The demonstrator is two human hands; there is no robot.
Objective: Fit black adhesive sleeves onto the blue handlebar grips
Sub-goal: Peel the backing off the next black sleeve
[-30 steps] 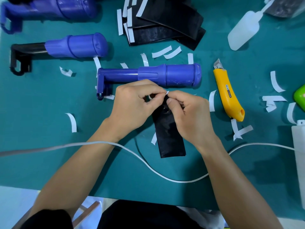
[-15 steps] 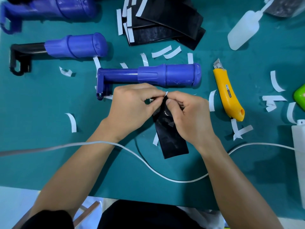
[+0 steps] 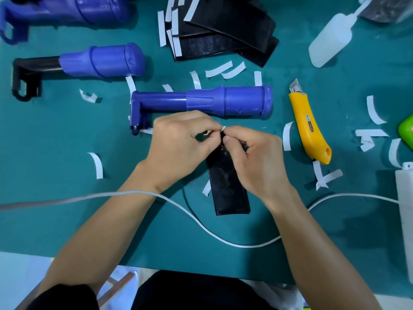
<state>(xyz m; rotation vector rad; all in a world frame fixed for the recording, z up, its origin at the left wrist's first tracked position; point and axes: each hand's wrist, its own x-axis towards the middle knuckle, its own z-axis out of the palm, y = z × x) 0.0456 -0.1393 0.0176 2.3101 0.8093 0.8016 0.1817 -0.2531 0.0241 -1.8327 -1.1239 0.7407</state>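
A flat black adhesive sleeve (image 3: pixel 229 191) lies on the green mat, its far end raised between my hands. My right hand (image 3: pixel 254 157) pinches that end, and my left hand (image 3: pixel 181 144) pinches a small white backing strip (image 3: pixel 223 128) at the same end. Just beyond my hands lies a blue handlebar grip (image 3: pixel 228 101) on its blue bar, with no sleeve on it. A second blue grip (image 3: pixel 100 60) on a black bar lies farther left, and a third (image 3: pixel 67 10) is at the top left. A pile of black sleeves (image 3: pixel 225 32) sits at the top middle.
A yellow utility knife (image 3: pixel 309 128) lies to the right of my hands. A white squeeze bottle (image 3: pixel 330 39) is at the top right and a white container (image 3: pixel 405 198) at the right edge. Several white backing strips litter the mat. A white cable (image 3: pixel 201 227) crosses in front.
The black sleeve's near end has swung slightly back and forth on the mat while my fingers work at its far end. My hands stay in nearly the same place.
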